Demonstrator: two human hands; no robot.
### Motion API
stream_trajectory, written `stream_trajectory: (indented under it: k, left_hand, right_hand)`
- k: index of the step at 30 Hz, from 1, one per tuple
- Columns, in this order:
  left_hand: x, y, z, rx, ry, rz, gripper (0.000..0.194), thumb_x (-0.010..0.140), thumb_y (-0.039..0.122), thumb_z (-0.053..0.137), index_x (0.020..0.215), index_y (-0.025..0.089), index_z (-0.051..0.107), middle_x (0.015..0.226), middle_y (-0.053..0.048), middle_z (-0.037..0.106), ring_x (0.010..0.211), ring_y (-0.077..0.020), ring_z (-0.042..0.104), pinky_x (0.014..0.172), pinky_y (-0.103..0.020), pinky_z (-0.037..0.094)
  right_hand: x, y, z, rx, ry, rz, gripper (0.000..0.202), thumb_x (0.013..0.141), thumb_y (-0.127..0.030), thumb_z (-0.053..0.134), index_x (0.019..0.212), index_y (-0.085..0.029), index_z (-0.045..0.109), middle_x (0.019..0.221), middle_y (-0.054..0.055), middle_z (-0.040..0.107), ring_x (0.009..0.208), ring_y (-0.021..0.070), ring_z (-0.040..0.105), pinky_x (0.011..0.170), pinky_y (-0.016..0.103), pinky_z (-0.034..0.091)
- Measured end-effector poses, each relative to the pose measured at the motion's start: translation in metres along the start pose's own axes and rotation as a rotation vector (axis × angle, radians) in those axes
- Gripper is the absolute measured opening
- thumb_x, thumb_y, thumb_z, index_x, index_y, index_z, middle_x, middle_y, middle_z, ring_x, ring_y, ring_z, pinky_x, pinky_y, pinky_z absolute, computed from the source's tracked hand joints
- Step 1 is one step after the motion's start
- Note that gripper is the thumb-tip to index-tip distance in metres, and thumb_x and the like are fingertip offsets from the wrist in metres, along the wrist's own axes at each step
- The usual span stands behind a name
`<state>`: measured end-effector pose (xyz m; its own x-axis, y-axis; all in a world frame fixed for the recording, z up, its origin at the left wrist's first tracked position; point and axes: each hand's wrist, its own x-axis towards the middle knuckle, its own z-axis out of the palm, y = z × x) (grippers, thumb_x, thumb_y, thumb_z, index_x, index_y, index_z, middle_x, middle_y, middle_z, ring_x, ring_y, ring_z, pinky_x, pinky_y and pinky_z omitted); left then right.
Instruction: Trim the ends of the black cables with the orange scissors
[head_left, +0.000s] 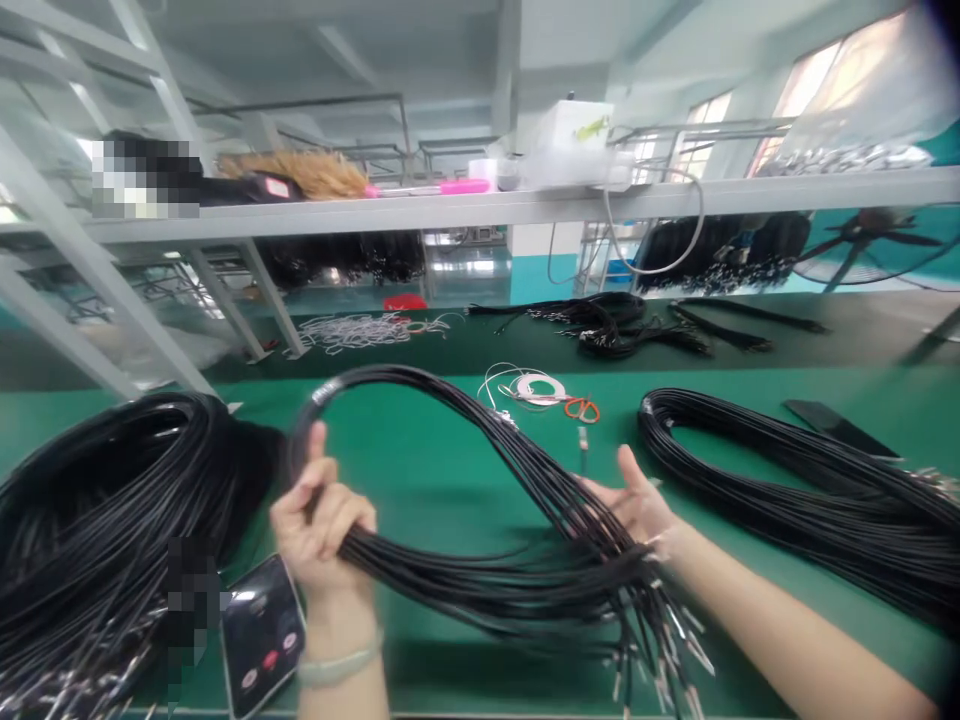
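Note:
My left hand (319,520) is closed around a looped bundle of thin black cables (442,572), held up above the green table (465,480). The loop arches from that hand over to the right, where the loose cable ends with pale tips (667,650) hang down. At this end my right hand (634,505) has its thumb raised and fingers stretched out, with the fingers partly hidden behind the cables. A phone (262,635) lies beside my left wrist.
A large pile of black cables (150,480) lies at left, another looped bundle (750,480) at right. Farther back are orange-handled scissors (583,409), a white ring of tape or cord (541,388), white strands (356,332) and more black cables (615,325). A shelf (420,211) spans above.

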<state>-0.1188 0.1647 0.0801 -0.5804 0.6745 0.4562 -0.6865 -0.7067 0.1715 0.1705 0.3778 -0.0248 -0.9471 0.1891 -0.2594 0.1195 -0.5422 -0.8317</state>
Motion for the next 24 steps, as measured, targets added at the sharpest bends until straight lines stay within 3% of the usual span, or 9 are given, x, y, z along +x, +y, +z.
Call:
stream_trajectory:
  k: [4, 9, 12, 15, 17, 19, 21, 23, 24]
  left_hand:
    - [-0.002, -0.013, -0.057, 0.381, 0.505, 0.036, 0.043, 0.084, 0.009, 0.032, 0.122, 0.010, 0.051, 0.063, 0.006, 0.055, 0.026, 0.0022, 0.025, 0.023, -0.004, 0.021]
    - [-0.003, -0.011, -0.082, 0.721, 0.742, 0.032, 0.029, 0.080, 0.010, 0.042, 0.103, 0.012, 0.059, 0.064, 0.005, 0.053, 0.030, 0.0017, 0.024, 0.027, -0.007, 0.022]
    - [-0.005, -0.006, -0.088, 1.001, 0.892, 0.075, 0.026, 0.074, 0.011, 0.049, 0.099, 0.012, 0.057, 0.072, 0.001, 0.056, 0.039, -0.0014, 0.039, 0.035, -0.010, 0.034]
    - [-0.019, -0.008, -0.087, 1.350, 0.988, 0.122, 0.039, 0.070, 0.011, 0.055, 0.109, 0.012, 0.055, 0.105, -0.012, 0.060, 0.086, -0.0196, 0.064, 0.069, -0.032, 0.055]
    - [-0.035, -0.018, -0.083, 1.584, 0.982, 0.141, 0.054, 0.068, 0.013, 0.062, 0.121, 0.013, 0.051, 0.138, -0.019, 0.043, 0.130, -0.0349, 0.040, 0.100, -0.052, 0.041]
    - [-0.053, -0.034, -0.078, 1.838, 0.853, 0.123, 0.060, 0.071, 0.017, 0.065, 0.129, 0.015, 0.049, 0.155, -0.016, 0.021, 0.145, -0.0355, 0.008, 0.114, -0.058, 0.013]
    - [-0.071, -0.053, -0.074, 2.286, 0.368, -0.025, 0.056, 0.083, 0.027, 0.058, 0.134, 0.011, 0.045, 0.156, -0.021, 0.020, 0.145, -0.0369, 0.005, 0.113, -0.062, 0.006]
    - [-0.085, -0.068, -0.073, 2.370, -0.201, -0.321, 0.066, 0.085, 0.041, 0.057, 0.140, 0.010, 0.039, 0.154, -0.022, 0.026, 0.144, -0.0353, 0.016, 0.113, -0.058, 0.018]
    - [-0.089, -0.073, -0.073, 2.346, -0.402, -0.458, 0.078, 0.080, 0.049, 0.062, 0.142, 0.009, 0.036, 0.153, -0.023, 0.026, 0.143, -0.0356, 0.020, 0.113, -0.056, 0.024]
  right_hand:
    - [0.007, -0.011, -0.017, -0.181, -0.046, -0.117, 0.083, 0.081, -0.075, 0.039, 0.146, -0.024, 0.030, 0.127, 0.012, 0.060, 0.111, 0.0266, 0.061, 0.083, 0.038, 0.051]
    - [0.032, -0.023, -0.021, -0.368, -0.051, -0.058, 0.083, 0.077, -0.055, 0.062, 0.147, -0.024, 0.029, 0.135, 0.013, 0.055, 0.114, 0.0288, 0.059, 0.092, 0.045, 0.048]
    - [0.045, -0.036, -0.022, -0.529, -0.023, -0.022, 0.081, 0.075, -0.047, 0.070, 0.144, -0.023, 0.036, 0.128, 0.012, 0.060, 0.109, 0.0289, 0.062, 0.093, 0.045, 0.047]
    - [0.055, -0.049, -0.021, -0.703, 0.039, -0.008, 0.077, 0.072, -0.043, 0.076, 0.139, -0.022, 0.046, 0.121, 0.011, 0.064, 0.111, 0.0298, 0.059, 0.096, 0.045, 0.045]
    - [0.060, -0.056, -0.019, -0.807, 0.081, 0.004, 0.075, 0.071, -0.045, 0.077, 0.137, -0.021, 0.050, 0.119, 0.010, 0.066, 0.112, 0.0309, 0.058, 0.097, 0.045, 0.044]
    - [0.063, -0.057, -0.016, -0.899, 0.114, 0.029, 0.077, 0.071, -0.049, 0.076, 0.138, -0.021, 0.049, 0.120, 0.010, 0.065, 0.112, 0.0317, 0.058, 0.098, 0.045, 0.044]
    - [0.062, -0.055, -0.011, -0.984, 0.145, 0.061, 0.089, 0.068, -0.053, 0.077, 0.143, -0.020, 0.042, 0.129, 0.011, 0.061, 0.117, 0.0324, 0.056, 0.101, 0.044, 0.041]
    - [0.059, -0.048, -0.003, -1.069, 0.187, 0.083, 0.107, 0.060, -0.054, 0.081, 0.149, -0.020, 0.031, 0.143, 0.013, 0.048, 0.128, 0.0334, 0.046, 0.108, 0.043, 0.034]
    - [0.056, -0.043, 0.003, -1.110, 0.218, 0.090, 0.116, 0.057, -0.053, 0.083, 0.151, -0.019, 0.025, 0.149, 0.015, 0.040, 0.133, 0.0341, 0.039, 0.110, 0.043, 0.030]
